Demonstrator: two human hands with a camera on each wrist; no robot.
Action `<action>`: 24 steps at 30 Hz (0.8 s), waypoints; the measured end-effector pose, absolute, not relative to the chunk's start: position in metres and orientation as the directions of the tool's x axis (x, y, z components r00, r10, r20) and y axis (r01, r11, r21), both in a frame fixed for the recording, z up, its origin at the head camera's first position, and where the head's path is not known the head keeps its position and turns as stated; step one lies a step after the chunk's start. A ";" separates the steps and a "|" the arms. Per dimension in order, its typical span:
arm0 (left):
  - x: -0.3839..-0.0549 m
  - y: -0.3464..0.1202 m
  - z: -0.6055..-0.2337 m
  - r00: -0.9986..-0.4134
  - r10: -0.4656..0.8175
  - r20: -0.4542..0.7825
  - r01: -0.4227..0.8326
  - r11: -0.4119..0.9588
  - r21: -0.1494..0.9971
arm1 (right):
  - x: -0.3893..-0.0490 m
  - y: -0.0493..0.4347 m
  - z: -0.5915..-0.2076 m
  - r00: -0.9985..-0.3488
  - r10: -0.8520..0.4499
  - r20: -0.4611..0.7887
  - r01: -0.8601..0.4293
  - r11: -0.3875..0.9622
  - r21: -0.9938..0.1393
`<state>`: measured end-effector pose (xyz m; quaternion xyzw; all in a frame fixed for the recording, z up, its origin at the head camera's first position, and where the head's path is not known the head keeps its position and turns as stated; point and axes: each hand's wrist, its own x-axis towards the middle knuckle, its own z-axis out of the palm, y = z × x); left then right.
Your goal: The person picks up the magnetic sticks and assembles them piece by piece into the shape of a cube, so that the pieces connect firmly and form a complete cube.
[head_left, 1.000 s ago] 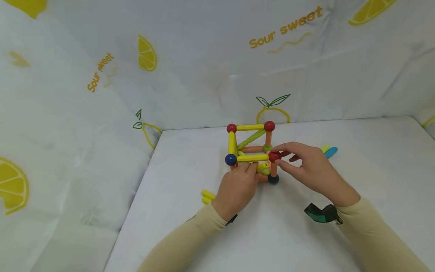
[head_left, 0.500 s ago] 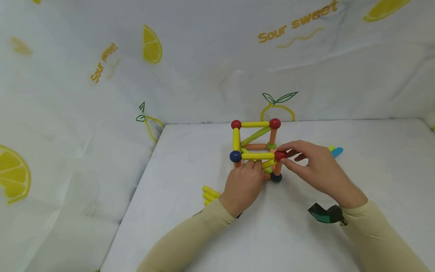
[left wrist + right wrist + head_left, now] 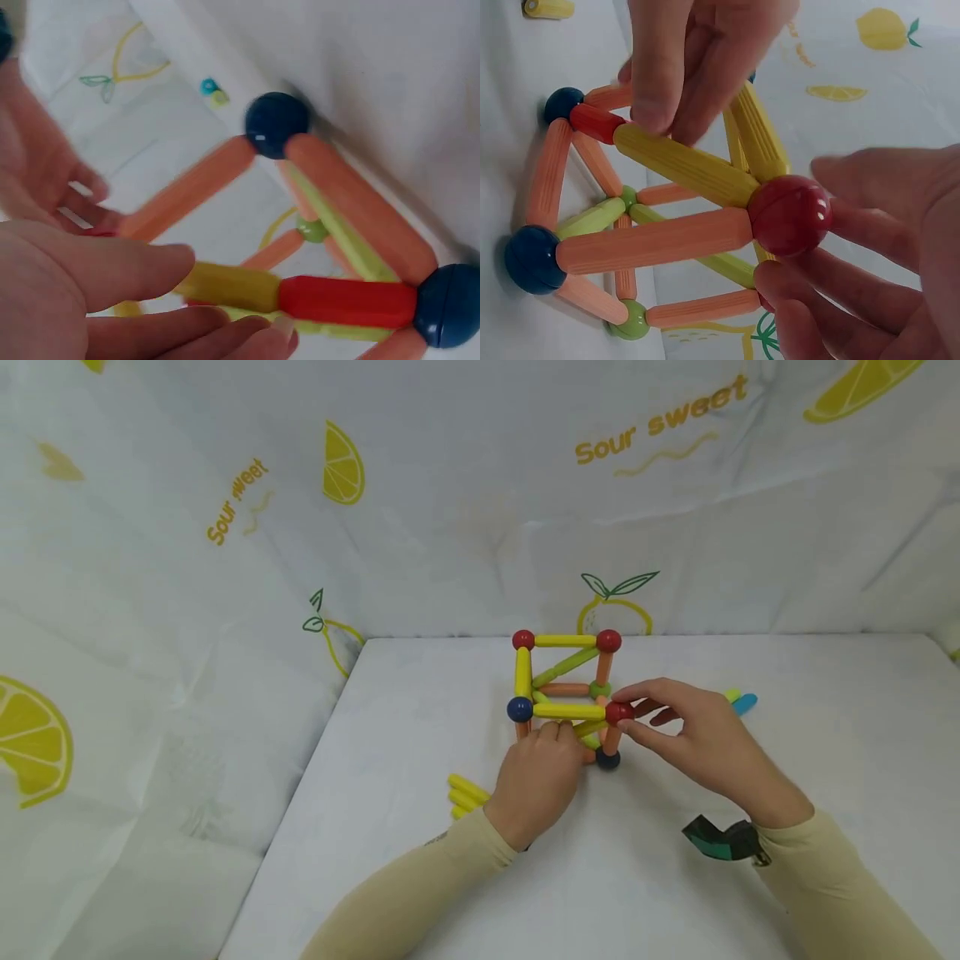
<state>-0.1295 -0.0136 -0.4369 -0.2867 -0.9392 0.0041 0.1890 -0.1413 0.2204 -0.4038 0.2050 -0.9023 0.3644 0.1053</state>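
A cube-like frame of magnetic sticks and balls stands on the white table, with a yellow top stick (image 3: pixel 568 712) along its near side. My left hand (image 3: pixel 538 777) pinches a diagonal yellow stick (image 3: pixel 236 286) in that near face. This stick meets a short red stick (image 3: pixel 349 300), which runs to a dark blue ball (image 3: pixel 448 306) at a bottom corner. Its other end lies against the red ball (image 3: pixel 791 216) at the near right top corner. Thumb and fingers of my right hand (image 3: pixel 701 739) hold that ball. In the head view, my left hand hides the lower left corner.
Several loose yellow sticks (image 3: pixel 467 793) lie left of my left wrist. Behind my right hand lie a blue stick (image 3: pixel 744 703) and a green one (image 3: pixel 732 695). A lemon-print sheet (image 3: pixel 450 527) rises behind the table.
The yellow stick in my left hand has swung up and right, its once free end now at the red ball. My right hand stays on that ball. The head view has shifted slightly.
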 end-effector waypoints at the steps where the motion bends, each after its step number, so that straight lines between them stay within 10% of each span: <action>1: -0.125 -0.020 -0.435 -0.770 0.535 0.347 0.541 0.836 -0.090 | -0.143 0.222 -0.405 -0.898 -0.287 0.334 -0.438 0.650 -0.621; 10: -0.142 -0.080 -0.439 -0.974 0.226 0.003 0.207 0.886 0.415 | -0.219 0.241 -0.447 -0.974 -0.227 -0.004 -0.158 0.691 -0.705; 15: -0.173 -0.078 -0.460 -0.947 0.234 -0.219 0.082 0.836 0.543 | -0.252 0.237 -0.474 -0.936 -0.304 -0.179 -0.089 0.695 -0.713; 24: -0.213 -0.093 -0.457 -0.928 0.255 -0.271 0.047 0.804 0.593 | -0.241 0.237 -0.469 -0.938 -0.319 -0.137 -0.148 0.724 -0.674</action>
